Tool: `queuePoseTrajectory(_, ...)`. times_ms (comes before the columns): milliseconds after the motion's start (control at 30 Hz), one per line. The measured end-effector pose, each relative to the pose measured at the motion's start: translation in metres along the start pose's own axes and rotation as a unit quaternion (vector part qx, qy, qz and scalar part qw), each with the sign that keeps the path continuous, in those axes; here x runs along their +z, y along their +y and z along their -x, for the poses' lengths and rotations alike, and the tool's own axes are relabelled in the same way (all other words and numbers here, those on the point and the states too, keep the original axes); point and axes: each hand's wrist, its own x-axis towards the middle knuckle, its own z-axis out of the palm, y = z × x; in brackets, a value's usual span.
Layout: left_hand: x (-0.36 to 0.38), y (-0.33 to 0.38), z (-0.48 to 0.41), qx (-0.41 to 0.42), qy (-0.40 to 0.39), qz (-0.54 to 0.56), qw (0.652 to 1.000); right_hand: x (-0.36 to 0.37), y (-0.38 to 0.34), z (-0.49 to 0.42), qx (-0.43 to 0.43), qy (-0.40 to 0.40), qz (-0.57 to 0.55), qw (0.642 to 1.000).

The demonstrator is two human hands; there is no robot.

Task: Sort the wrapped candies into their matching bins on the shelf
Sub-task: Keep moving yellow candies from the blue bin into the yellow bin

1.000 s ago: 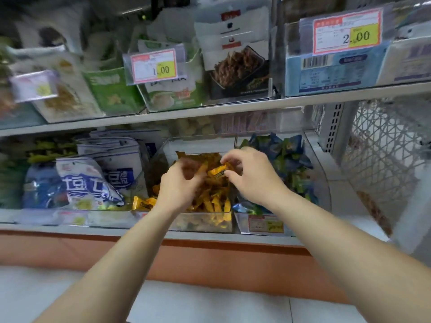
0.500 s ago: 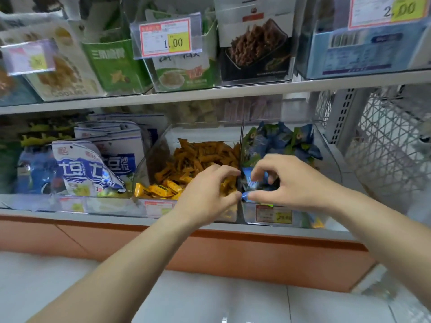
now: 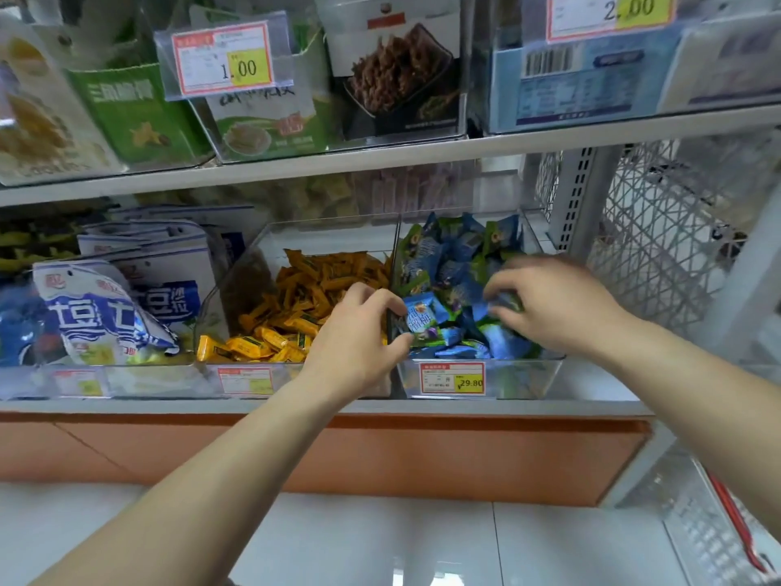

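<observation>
Two clear bins stand side by side on the lower shelf. The left bin (image 3: 236,289) holds yellow-orange wrapped candies (image 3: 312,298). The right bin (image 3: 528,374) holds blue-and-green wrapped candies (image 3: 448,264). My left hand (image 3: 359,336) is at the divider between the bins, with thumb and forefinger pinching the edge of a blue candy (image 3: 420,317) just inside the right bin. My right hand (image 3: 553,306), blurred, reaches into the right bin with fingers curled round another blue candy (image 3: 507,304).
White-and-blue snack bags (image 3: 105,315) fill the shelf to the left of the bins. An upper shelf (image 3: 380,162) with boxed snacks and price tags hangs close above. A white wire mesh panel (image 3: 659,230) closes the right side. The shelf's front edge (image 3: 296,406) runs below the bins.
Both hands left the yellow bin and shifted right. My right hand went deeper into the blue bin, and my left hand came to the divider.
</observation>
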Motion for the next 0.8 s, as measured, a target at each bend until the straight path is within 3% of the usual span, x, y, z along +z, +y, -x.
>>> queuePoseTrajectory(100, -0.002, 0.005, 0.001, 0.009, 0.017, -0.061, 0.998, -0.003, 0.004, 0.002, -0.012, -0.048, 0.033, 0.998)
queuePoseTrajectory(200, -0.008, 0.019, 0.003, 0.053, 0.061, -0.128, 0.988, -0.022, 0.018, 0.007, 0.012, 0.022, -0.025, 0.999)
queuePoseTrajectory(267, -0.007, 0.036, 0.003, 0.104, 0.070, -0.116, 0.985, -0.027, 0.029, 0.013, 0.047, 0.066, -0.082, 0.993)
queuePoseTrajectory(433, 0.022, 0.097, -0.007, 0.153, -0.132, 0.085, 0.976, -0.010, 0.046, 0.029, 0.152, 0.038, -0.148, 0.977)
queuePoseTrajectory(600, 0.053, 0.114, -0.034, 0.187, -0.257, 0.030, 0.948, 0.005, 0.045, 0.037, 0.154, -0.021, -0.206, 0.966)
queuePoseTrajectory(733, 0.067, 0.106, -0.042, 0.242, -0.292, -0.193, 0.905, 0.007, 0.048, 0.039, 0.163, -0.030, -0.239, 0.957)
queuePoseTrajectory(800, 0.069, 0.106, -0.047, 0.236, -0.319, -0.201, 0.895, 0.007, 0.049, 0.040, 0.163, -0.040, -0.251, 0.953)
